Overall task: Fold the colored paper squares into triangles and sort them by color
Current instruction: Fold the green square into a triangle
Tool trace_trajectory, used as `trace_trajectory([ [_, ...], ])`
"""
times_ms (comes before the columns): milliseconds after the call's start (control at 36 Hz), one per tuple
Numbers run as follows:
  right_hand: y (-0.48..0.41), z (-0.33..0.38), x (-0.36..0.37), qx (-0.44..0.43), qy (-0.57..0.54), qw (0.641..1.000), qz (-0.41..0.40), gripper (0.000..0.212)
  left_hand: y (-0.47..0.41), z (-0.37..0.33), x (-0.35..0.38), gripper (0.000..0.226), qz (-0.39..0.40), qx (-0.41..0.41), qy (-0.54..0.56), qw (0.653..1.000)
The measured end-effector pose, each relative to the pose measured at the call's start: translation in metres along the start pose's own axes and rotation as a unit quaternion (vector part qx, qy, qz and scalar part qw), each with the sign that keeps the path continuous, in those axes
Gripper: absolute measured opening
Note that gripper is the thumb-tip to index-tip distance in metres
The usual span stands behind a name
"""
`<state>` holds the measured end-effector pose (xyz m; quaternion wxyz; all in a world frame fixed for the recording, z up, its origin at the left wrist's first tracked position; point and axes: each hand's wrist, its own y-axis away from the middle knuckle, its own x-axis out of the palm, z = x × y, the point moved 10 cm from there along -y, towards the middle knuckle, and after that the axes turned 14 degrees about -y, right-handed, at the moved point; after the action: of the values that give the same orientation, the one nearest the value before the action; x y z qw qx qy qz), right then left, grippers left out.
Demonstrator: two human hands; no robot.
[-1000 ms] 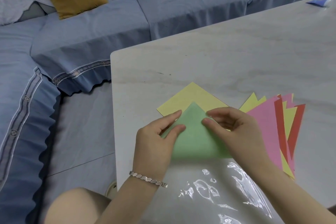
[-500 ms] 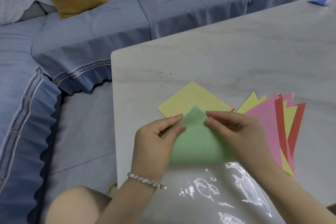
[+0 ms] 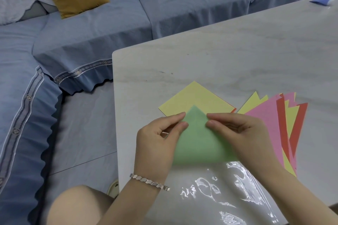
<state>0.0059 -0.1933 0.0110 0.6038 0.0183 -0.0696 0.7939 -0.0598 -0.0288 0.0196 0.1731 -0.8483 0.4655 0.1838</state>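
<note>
Green paper point(image 3: 201, 144) mid-fold on the bench point(image 3: 219, 51)
I see left hand point(image 3: 159, 144) and right hand point(image 3: 239, 133), each grip pinching its apex edges over the yellow square point(image 3: 195, 97); next, I judge, corners must match before creasing

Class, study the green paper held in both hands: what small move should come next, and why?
Probably press the green paper flat and crease its near edge: the left hand and right hand pinch it beside its top corner, so the triangle looks formed.
</note>
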Motion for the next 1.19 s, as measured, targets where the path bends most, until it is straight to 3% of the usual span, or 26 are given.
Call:
trace_trajectory([
  [611,0.0,-0.002,-0.002,0.01,0.018,1.0,0.011,0.023,0.004,0.008,0.006,0.031,0.025,-0.039,0.035,0.998],
  [750,-0.004,-0.006,0.004,0.011,0.068,0.995,0.069,0.025,0.002,0.011,0.009,0.034,0.053,-0.036,0.001,0.998],
  [889,-0.002,-0.008,0.027,-0.016,0.2,0.954,0.222,0.017,0.001,0.012,0.019,0.032,0.128,-0.005,-0.098,0.987],
  [1000,-0.008,-0.015,0.04,-0.054,0.313,0.903,0.289,0.008,0.002,0.022,0.026,0.029,0.162,-0.008,-0.147,0.976],
  [1111,-0.013,0.0,0.056,-0.242,0.427,0.842,0.225,0.011,-0.004,0.049,0.02,0.028,0.103,-0.094,-0.1,0.985],
  [1194,-0.012,-0.001,0.063,-0.262,0.406,0.858,0.173,0.015,-0.007,0.084,0.02,0.023,0.061,-0.202,-0.027,0.977],
])
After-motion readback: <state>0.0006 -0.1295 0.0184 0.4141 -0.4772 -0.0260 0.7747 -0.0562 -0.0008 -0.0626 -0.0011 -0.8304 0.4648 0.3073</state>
